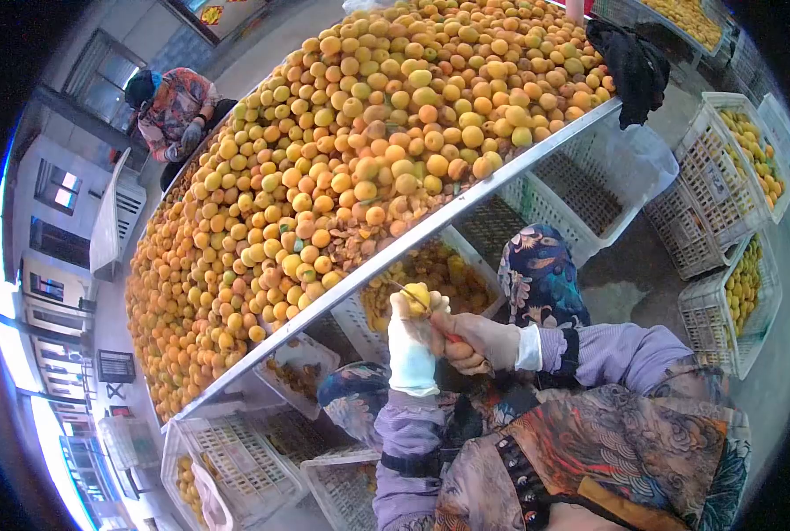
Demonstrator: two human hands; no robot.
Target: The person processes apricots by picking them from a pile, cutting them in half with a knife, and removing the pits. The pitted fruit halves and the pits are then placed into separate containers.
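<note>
In front of my lap, my left hand (409,334), in a white glove, is closed round a yellow apricot (419,296) held up at its fingertips. A small knife (451,336) with a reddish handle is gripped in my right hand (488,343), and its thin blade reaches to the apricot. Both hands are close together just off the table's metal edge (360,277). Below and behind them stands a white crate (352,325) holding opened apricot pieces (444,270).
A large heap of apricots (324,177) covers the sloping table. Crates of fruit (709,190) are stacked at right, and another crate (236,451) stands at lower left. A black cloth (629,71) hangs over the table corner. Another person (178,111) sits across the heap.
</note>
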